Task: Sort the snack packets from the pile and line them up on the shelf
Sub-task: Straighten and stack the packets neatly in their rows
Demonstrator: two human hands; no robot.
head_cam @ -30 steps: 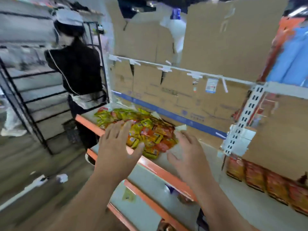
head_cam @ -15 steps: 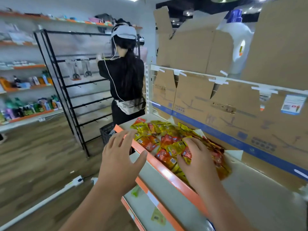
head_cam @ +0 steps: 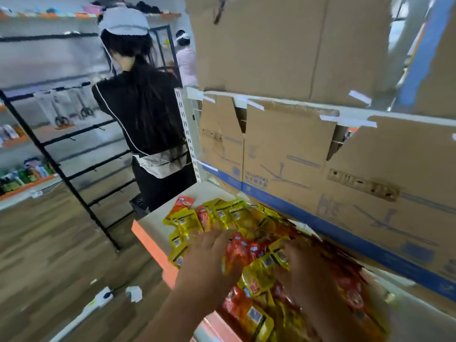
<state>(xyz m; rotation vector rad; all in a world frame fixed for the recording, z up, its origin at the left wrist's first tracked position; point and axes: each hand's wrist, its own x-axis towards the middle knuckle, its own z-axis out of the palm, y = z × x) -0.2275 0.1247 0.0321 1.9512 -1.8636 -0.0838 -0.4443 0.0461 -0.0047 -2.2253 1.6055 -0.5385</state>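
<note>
A loose pile of yellow and red snack packets (head_cam: 246, 218) covers the white shelf (head_cam: 155, 218) with an orange front edge. My left hand (head_cam: 212, 260) lies flat on the near left of the pile, fingers spread over yellow and red packets. My right hand (head_cam: 303, 270) rests on the pile's middle with its fingertips among the packets next to a yellow one (head_cam: 278, 255). Blur hides whether those fingers pinch anything. One red packet (head_cam: 183, 203) lies at the pile's far left end.
Flattened cardboard (head_cam: 296, 156) lines the back of the shelf and the level above. A person in black (head_cam: 148, 119) stands close by the shelf's left end, with a black rack (head_cam: 74, 169) beyond. Another person (head_cam: 186, 60) is farther back. A white power strip (head_cam: 103, 296) lies on the wooden floor.
My view has closed in on the shelf. My left hand has moved from the orange edge onto the pile. My right hand has stayed on the packets, shifting toward the middle.
</note>
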